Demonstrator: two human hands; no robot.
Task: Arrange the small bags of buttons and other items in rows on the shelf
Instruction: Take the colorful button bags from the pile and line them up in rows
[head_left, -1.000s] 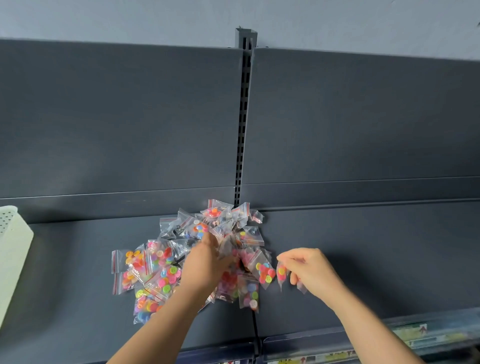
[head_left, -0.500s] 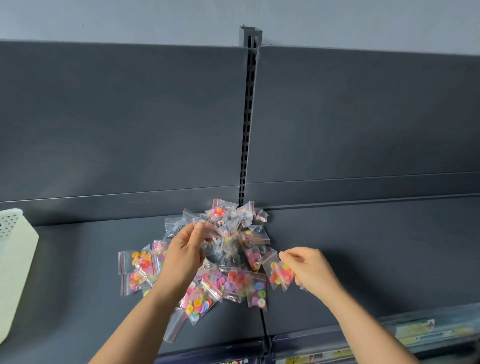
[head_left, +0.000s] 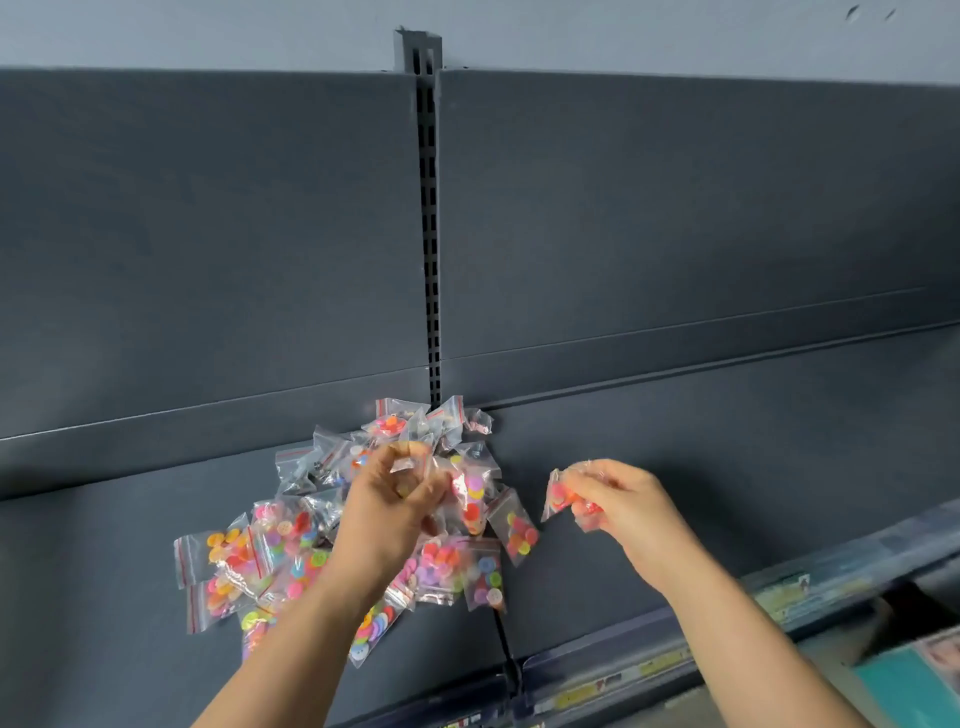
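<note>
A loose heap of small clear zip bags (head_left: 291, 551) filled with coloured buttons lies on the dark grey shelf (head_left: 727, 467), near the slotted upright. My left hand (head_left: 389, 514) is over the middle of the heap and pinches a clear bag (head_left: 410, 457) lifted off it. My right hand (head_left: 618, 499) hovers to the right of the heap and holds a couple of button bags (head_left: 558, 496) between its fingers, above bare shelf.
The slotted upright (head_left: 429, 234) splits the dark back panel into two bays. A price-label rail (head_left: 623, 670) runs along the shelf's front edge. Bare shelf surface stretches to the right of the heap and to its far left.
My left hand has risen with a clear bag from the heap. My right hand has moved a little right, away from the heap, with its bags. The white basket at left has left the view.
</note>
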